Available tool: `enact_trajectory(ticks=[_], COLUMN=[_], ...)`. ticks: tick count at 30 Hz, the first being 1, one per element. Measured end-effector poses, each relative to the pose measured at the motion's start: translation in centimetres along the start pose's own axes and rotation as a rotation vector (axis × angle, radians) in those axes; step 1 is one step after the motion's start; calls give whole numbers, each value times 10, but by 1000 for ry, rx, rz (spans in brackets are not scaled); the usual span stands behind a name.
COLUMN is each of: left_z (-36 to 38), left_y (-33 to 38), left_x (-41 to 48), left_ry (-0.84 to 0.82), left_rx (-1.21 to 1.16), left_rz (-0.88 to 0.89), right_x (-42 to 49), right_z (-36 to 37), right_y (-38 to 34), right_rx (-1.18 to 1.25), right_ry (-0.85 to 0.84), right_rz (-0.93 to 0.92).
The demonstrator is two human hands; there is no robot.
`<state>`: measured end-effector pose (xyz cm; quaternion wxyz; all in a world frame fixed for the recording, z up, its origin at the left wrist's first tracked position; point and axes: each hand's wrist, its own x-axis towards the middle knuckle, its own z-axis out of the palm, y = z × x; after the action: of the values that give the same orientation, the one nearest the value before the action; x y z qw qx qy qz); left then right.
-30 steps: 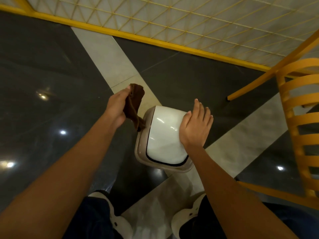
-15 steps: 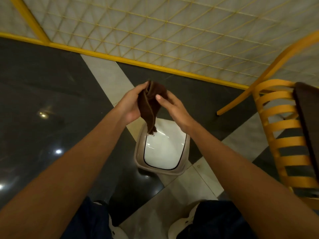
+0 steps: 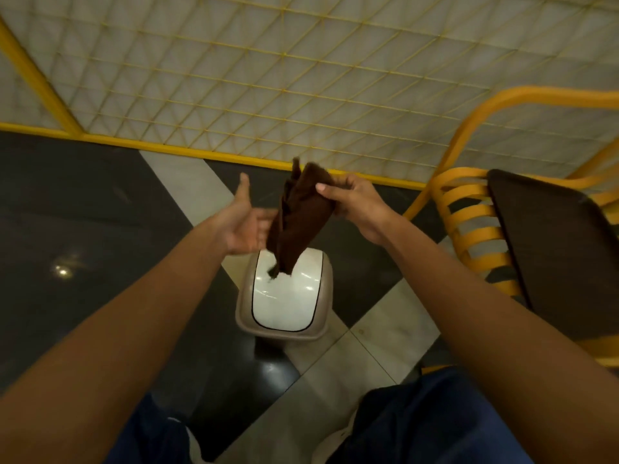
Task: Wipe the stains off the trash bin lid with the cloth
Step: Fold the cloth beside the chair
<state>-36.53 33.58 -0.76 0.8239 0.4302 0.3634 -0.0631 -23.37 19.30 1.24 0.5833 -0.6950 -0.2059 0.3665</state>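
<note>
dark glossy floor (image 3: 83, 212) with pale stripes runs up to a yellow wire fence (image 3: 301, 78) at the back. on it stands a small beige bin (image 3: 244, 318), and its white trash bin lid (image 3: 288, 296) faces up, closed, so what is inside the bin cannot be seen. bright reflections lie on the lid and i cannot make out stains there.

above the bin the right hand (image 3: 360, 205) grasps a brown cloth (image 3: 301, 219) near its top; the thumb lies on the front and the other fingers are hidden behind the fabric. the cloth hangs down, blurred, and its lower end covers the far part of the lid from this view; whether it touches, i cannot tell. the left hand (image 3: 243, 227) is released, palm up, thumb raised, its fingertips hidden behind the cloth.

at right a yellow chair (image 3: 469, 229) with a dark seat (image 3: 552, 256) is cut off by the frame edge.
</note>
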Motion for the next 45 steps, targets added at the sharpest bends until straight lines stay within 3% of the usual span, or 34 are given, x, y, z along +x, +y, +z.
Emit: enact_trajectory(ticks=[4,11,16,20,26,30,33,36,45], left_z=[21,50,49,48,46,43,51,68,176], left_y=[-23,-16,-4,7,35,63,92,119,146], left_x=[-7,-22,-11,7,57,69,56,45,45], left_ry=[29,3,132,259,272,158,69,89,144], left_rx=[228,543,933,1145,1332,1320,1176,989,535], left_rz=[-4,347,582,664,742,681,539,439,110], right_x=[-15,-37,-24,-2,48,56,49,43,28], right_z=[-24,-59,-68,-64,-68,-77,-81,-85,-117], right_y=[6,-9,-19,-15,1,-8,-34,-61,-101], right_rx=[-44,-72,-98,-347,-719,-709,-462,-329,-224], right_ry=[40,-43,-89,-44,82,109,82,108,494], right_rz=[126,104,60,-25,-156,-101,-25,23,67])
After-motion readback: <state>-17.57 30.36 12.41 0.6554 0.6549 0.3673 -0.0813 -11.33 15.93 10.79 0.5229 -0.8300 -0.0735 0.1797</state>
